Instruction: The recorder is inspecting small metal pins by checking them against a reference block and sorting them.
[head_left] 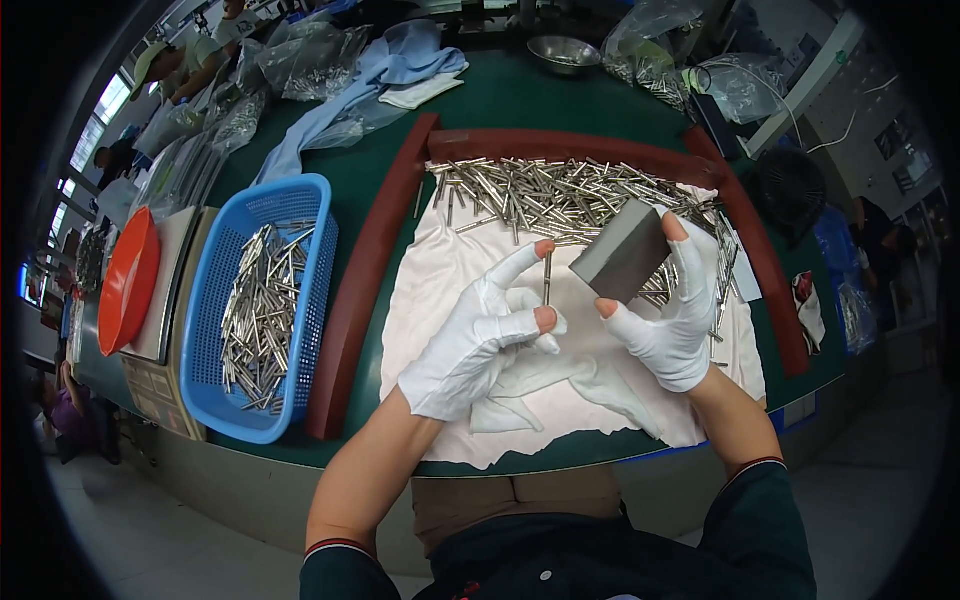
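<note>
Both my hands wear white gloves that leave the thumb and index fingertips bare. Between the thumb and index finger of my left hand a slim metal pin is held upright by its ends. My right hand grips a dark grey rectangular block, tilted, a little right of the pin; the two do not touch. Behind the block lies a heap of metal pins on a pale cloth. A crumpled white cloth rests below my hands.
Dark red rails border the work area left, back and right. A blue basket with many pins stands to the left, beside an orange-red tray. Farther back are a metal bowl, a blue cloth and plastic bags.
</note>
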